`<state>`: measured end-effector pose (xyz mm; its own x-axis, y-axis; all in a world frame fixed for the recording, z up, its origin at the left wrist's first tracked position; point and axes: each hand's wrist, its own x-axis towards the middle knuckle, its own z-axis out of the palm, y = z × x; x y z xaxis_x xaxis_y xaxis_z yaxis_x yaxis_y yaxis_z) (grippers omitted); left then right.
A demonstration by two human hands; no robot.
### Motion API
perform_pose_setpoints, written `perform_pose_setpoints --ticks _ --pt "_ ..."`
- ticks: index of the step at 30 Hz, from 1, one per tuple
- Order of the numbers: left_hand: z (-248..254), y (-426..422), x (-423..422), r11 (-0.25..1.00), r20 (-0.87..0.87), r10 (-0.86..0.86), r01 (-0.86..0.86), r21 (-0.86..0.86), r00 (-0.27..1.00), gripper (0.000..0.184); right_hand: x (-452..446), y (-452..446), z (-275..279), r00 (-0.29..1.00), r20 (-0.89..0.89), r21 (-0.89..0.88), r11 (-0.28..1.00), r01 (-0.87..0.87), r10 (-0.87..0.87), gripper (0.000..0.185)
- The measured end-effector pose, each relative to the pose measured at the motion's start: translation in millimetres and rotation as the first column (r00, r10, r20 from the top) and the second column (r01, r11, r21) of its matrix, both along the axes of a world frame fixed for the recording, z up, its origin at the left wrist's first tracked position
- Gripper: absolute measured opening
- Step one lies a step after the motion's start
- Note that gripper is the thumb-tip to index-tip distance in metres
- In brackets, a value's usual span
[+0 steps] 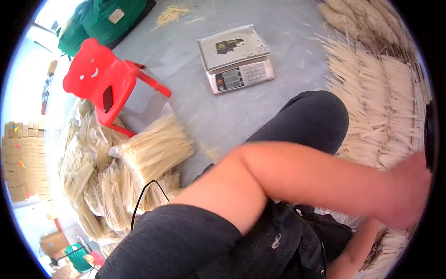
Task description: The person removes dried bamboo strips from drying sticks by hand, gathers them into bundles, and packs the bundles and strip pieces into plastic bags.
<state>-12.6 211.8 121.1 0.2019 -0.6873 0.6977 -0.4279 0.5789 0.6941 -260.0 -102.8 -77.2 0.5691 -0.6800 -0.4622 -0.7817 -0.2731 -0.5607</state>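
My left arm reaches across my body to the right edge, where my left hand (411, 190) is smeared by motion and its fingers are cut off. A dark curved thing (429, 135), too little seen to name, shows beside that hand. Only the forearm of my right arm shows at the lower right; my right hand is hidden behind my left arm or past the edge. Nearest to both arms is a wide spread of pale, dry, thin strips (371, 107), laid in overlapping rows on the right.
A digital weighing scale (237, 58) stands on the grey floor (195, 107). At left is a red child's chair (118, 83) with a phone (108, 99) on it. Clear bags of pale strips (155, 144) pile beside it. Green sacks (102, 23) lie behind.
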Motion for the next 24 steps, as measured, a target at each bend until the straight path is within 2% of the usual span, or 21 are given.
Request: perform_pose_setpoints --ticks 2,3,5,6,7,8,9,10,11,12,13,14,16,17,18,19,21,22,24 --pt "-16 48 50 0.961 0.102 0.270 -0.275 0.036 0.957 0.044 2 17 41 0.999 -0.038 -0.031 1.000 -0.003 0.002 0.045" --pt "-33 76 82 0.899 0.134 0.415 -0.428 0.091 0.900 0.043 2 24 58 0.998 -0.063 -0.041 0.999 -0.001 -0.002 0.045" --pt "-79 158 154 0.660 0.171 0.682 -0.699 0.275 0.711 0.041 -5 35 77 0.994 -0.110 -0.069 0.998 0.009 -0.017 0.045" --pt "-127 218 200 0.621 0.087 0.732 -0.715 0.320 0.675 0.046 -19 29 72 0.994 -0.109 -0.068 0.998 0.008 -0.016 0.045" --pt "-146 290 221 0.280 0.257 0.864 -0.837 0.469 0.433 0.048 -43 10 59 0.993 -0.116 -0.056 0.998 0.014 -0.021 0.046" --pt "-158 366 235 -0.110 0.332 0.933 -0.770 0.629 0.138 0.047 -59 1 50 0.992 -0.126 -0.043 0.999 0.016 -0.021 0.047" --pt "-208 477 260 -0.337 0.571 0.813 -0.889 0.310 -0.109 0.047 -67 5 45 0.991 -0.129 -0.040 0.999 0.012 -0.017 0.047" --pt "-233 573 262 -0.581 0.586 0.758 -0.707 0.403 -0.288 0.050 -74 9 44 0.983 -0.129 0.066 0.988 0.142 -0.133 0.043" --pt "-198 600 219 -0.796 0.777 0.575 -0.396 0.459 -0.256 0.058 -77 10 42 0.959 -0.134 0.166 0.949 0.269 -0.248 0.040" --pt "-248 671 200 -0.856 0.698 0.503 -0.407 0.320 -0.510 0.067 -74 13 39 0.960 -0.123 0.163 0.949 0.269 -0.251 0.040" --pt "-275 710 176 -0.881 0.778 0.438 -0.387 0.272 -0.450 0.079 -72 13 37 0.951 -0.160 0.149 0.946 0.287 -0.264 0.040" --pt "-299 718 155 -0.718 0.613 0.695 -0.407 0.564 -0.375 0.087 -70 15 35 0.941 -0.201 0.134 0.944 0.301 -0.271 0.040" --pt "-299 676 123 -0.485 0.345 0.836 -0.282 0.828 -0.426 0.101 -64 14 30 0.958 -0.189 0.120 0.964 0.239 -0.214 0.042" --pt "-298 653 107 -0.359 0.226 0.848 -0.205 0.911 -0.479 0.110 -52 24 33 0.969 -0.168 0.060 0.980 0.192 -0.179 0.043" --pt "-326 658 107 -0.452 0.326 0.849 -0.251 0.856 -0.415 0.111 -40 32 36 0.978 -0.149 -0.001 0.989 0.148 -0.146 0.044" --pt "-324 652 110 -0.446 0.321 0.853 -0.255 0.858 -0.411 0.111 -35 37 41 0.982 -0.139 0.024 0.991 0.129 -0.124 0.043" --pt "-319 639 118 -0.566 0.455 0.801 -0.243 0.788 -0.389 0.105 -29 45 48 0.982 -0.167 -0.007 0.997 0.083 -0.083 0.043" --pt "-317 641 122 -0.564 0.454 0.804 -0.252 0.787 -0.384 0.105 -28 46 49 0.980 -0.195 -0.029 0.999 0.033 -0.038 0.044" --pt "-311 650 130 -0.568 0.567 0.821 -0.177 0.803 -0.063 0.095 -36 41 48 0.981 -0.191 -0.018 1.000 0.021 -0.025 0.045"
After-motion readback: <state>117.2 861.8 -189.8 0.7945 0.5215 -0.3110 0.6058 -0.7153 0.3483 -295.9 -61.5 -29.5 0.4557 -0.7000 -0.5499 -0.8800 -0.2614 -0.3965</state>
